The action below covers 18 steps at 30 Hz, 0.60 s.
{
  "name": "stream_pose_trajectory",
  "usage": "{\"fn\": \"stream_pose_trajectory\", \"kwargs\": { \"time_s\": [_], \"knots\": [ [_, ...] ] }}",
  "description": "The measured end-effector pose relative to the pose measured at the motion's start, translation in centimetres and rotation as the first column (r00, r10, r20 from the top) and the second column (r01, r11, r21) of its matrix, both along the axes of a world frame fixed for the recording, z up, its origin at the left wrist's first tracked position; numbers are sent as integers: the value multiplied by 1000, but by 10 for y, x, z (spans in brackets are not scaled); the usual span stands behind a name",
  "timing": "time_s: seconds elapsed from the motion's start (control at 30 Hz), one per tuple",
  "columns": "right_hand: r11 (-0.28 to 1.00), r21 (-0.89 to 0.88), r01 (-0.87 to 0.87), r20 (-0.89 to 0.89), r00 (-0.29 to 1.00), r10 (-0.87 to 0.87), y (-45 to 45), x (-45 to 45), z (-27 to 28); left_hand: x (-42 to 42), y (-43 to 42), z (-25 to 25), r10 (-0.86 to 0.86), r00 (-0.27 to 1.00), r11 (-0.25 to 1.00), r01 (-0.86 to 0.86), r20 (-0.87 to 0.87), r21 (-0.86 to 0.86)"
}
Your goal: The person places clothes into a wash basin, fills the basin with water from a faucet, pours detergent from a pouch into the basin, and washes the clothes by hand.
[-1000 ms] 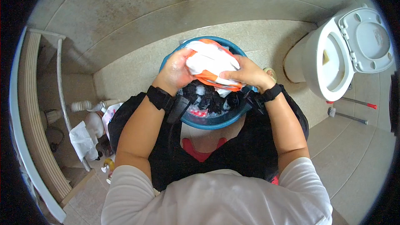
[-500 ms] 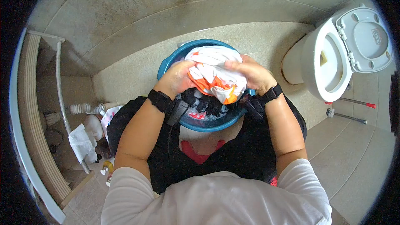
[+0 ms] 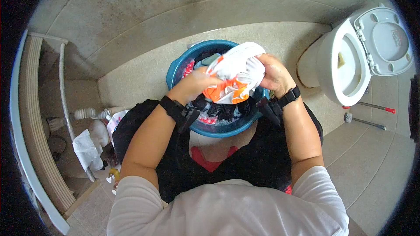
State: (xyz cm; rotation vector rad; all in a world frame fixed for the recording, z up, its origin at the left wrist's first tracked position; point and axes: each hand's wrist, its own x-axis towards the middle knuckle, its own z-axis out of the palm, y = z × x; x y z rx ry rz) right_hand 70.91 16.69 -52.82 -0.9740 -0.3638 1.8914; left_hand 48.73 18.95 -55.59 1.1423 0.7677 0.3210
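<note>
A bunched white and orange cloth (image 3: 238, 72) is held up over a blue basin (image 3: 175, 67). My left hand (image 3: 194, 84) grips its left side, fingers closed on the fabric and slightly blurred. On the right edge, my right hand (image 3: 276, 75) pinches the white part of the cloth between thumb and fingers. Below it in the basin lie wet dark clothes (image 3: 223, 112) with suds, a red and white patterned piece (image 3: 206, 119) near the front, and a grey-blue cloth (image 3: 206, 62) towards the back.
The basin stands on the tiled floor between my knees. A toilet (image 3: 350, 67) with its lid raised is at the right, with two red-and-grey rods (image 3: 372, 107) by the wall. At the left are a metal rail (image 3: 66, 100), a white cloth (image 3: 87, 148) and a ribbed hose (image 3: 85, 113).
The white and orange cloth has shifted right and been turned in my hands. My right hand has moved slightly right, and more of the clothes at the basin's back left now show.
</note>
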Motion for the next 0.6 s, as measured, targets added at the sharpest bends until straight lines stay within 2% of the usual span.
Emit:
{"fn": "stream_pose_trajectory", "kwargs": {
  "time_s": [0.03, 0.07, 0.1, 0.13, 0.17, 0.2, 0.23, 0.27, 0.33, 0.37, 0.4, 0.43, 0.47, 0.5, 0.53, 0.57, 0.6],
  "knots": [
    [1000, 11, -23, -40, 999, 24, 0, 0, -2, -6, 5, -5, 111, 981, 972, -73, 162, -224],
    [999, 24, -45, -78, 996, 47, 0, 1, -3, -11, 10, -10, 250, 924, 891, -102, 290, -443],
    [999, 25, -44, -77, 996, 46, -1, 2, 0, -12, 13, -5, 330, 895, 835, -129, 299, -534],
    [984, 58, -166, 91, 983, 161, -2, 3, 4, -14, 16, -4, 328, 896, 837, -128, 300, -533],
    [955, 68, -290, 259, 929, 264, -3, 3, 6, -16, 18, -3, 393, 844, 807, -126, 365, -577],
    [954, 69, -290, 259, 929, 264, -3, 2, 4, -17, 20, 0, 458, 783, 775, -119, 421, -620],
    [903, 74, -424, 523, 787, 327, -4, -1, -1, -16, 19, 2, 519, 759, 762, -202, 393, -616],
    [837, 38, -545, 742, 577, 342, -4, -3, -4, -14, 19, 4, 520, 759, 761, -203, 392, -616],
    [844, -10, -536, 721, 581, 377, -5, -2, -8, -11, 19, 8, 523, 699, 775, -152, 488, -613],
    [906, 24, -423, 570, 750, 335, -4, 1, -9, -10, 17, 9, 523, 699, 776, -152, 488, -613],
    [953, 33, -301, 395, 880, 264, -2, 5, -8, -10, 14, 11, 484, 766, 785, -167, 423, -596],
    [959, 62, -275, 320, 916, 242, 0, 9, -6, -10, 11, 12, 441, 825, 796, -178, 352, -579],
    [959, 64, -275, 323, 915, 241, 0, 12, -6, -9, 9, 9, 441, 825, 797, -178, 355, -577],
    [977, 86, -194, 189, 966, 175, 0, 10, 3, -5, 5, 13, 212, 934, 928, -100, 288, -360],
    [989, 95, -110, 49, 993, 106, -2, 9, 8, -1, 1, 17, -7, 988, 990, 29, 157, -139],
    [989, 103, -107, -71, 991, 115, -2, 6, 8, 0, -2, 21, -114, 990, 992, 109, 88, 55],
    [989, 101, -108, -72, 991, 116, -1, 4, 6, 0, -1, 19, -113, 990, 993, 108, 88, 53]
  ]
}}
